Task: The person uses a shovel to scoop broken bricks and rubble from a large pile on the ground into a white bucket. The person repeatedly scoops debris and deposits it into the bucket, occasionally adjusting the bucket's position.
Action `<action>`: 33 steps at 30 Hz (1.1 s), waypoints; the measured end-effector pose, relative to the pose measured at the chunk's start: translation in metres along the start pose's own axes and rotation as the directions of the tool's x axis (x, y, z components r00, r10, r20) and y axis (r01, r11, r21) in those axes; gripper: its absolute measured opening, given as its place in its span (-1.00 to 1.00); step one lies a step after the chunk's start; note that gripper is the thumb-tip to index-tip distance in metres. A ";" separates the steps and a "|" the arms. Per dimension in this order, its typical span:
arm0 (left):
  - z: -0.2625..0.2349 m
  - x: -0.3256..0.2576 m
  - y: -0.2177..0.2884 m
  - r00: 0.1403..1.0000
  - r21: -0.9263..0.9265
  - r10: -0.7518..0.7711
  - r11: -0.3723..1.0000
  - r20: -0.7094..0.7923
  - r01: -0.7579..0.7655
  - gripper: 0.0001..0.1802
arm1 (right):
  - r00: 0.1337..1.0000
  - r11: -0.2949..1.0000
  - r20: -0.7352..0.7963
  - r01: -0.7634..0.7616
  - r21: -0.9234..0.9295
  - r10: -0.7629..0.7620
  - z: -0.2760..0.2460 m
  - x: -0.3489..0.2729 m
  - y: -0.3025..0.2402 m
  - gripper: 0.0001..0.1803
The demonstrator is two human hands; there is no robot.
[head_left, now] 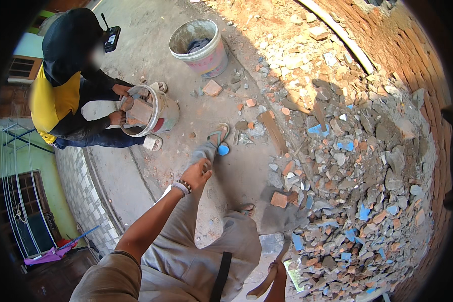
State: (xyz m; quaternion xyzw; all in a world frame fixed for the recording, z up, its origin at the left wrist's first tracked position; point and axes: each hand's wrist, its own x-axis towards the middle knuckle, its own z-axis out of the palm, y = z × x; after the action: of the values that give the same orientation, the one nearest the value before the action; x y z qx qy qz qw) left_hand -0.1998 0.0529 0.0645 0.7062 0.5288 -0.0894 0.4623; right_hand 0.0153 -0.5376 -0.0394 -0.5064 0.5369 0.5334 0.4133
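My left hand (197,173), with bracelets at the wrist, hangs in front of my trouser leg. Its fingers are curled in, and nothing shows in them. Low in the view, my right hand (277,273) grips the curved wooden handle (259,289) of a tool. A flat grey metal piece (272,243) beside the handle looks like a hoe blade, though the joint is hard to see. Just right of this tool lies a heap of broken brick and concrete rubble (347,216) mixed with blue-painted chunks.
At the left, a co-worker in yellow and black (60,105) bends over a bucket (167,113) filled with brick pieces. Another pale bucket (206,61) stands beyond. A wooden plank (273,133) and loose bricks (279,200) lie by the heap. A brick wall (430,146) borders the right.
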 end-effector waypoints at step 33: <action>-0.131 0.447 0.037 0.923 0.748 0.380 0.593 0.066 -0.298 -0.57 | 0.965 0.980 0.245 0.132 -0.146 -0.094 0.288 -0.283 0.000 -0.48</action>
State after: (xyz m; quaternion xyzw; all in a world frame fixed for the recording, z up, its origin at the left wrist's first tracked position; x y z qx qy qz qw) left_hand -0.0269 0.4468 -0.1167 0.9234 0.3234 -0.1724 0.1137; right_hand 0.0288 -0.2226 0.2129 -0.5006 0.4091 0.6071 0.4620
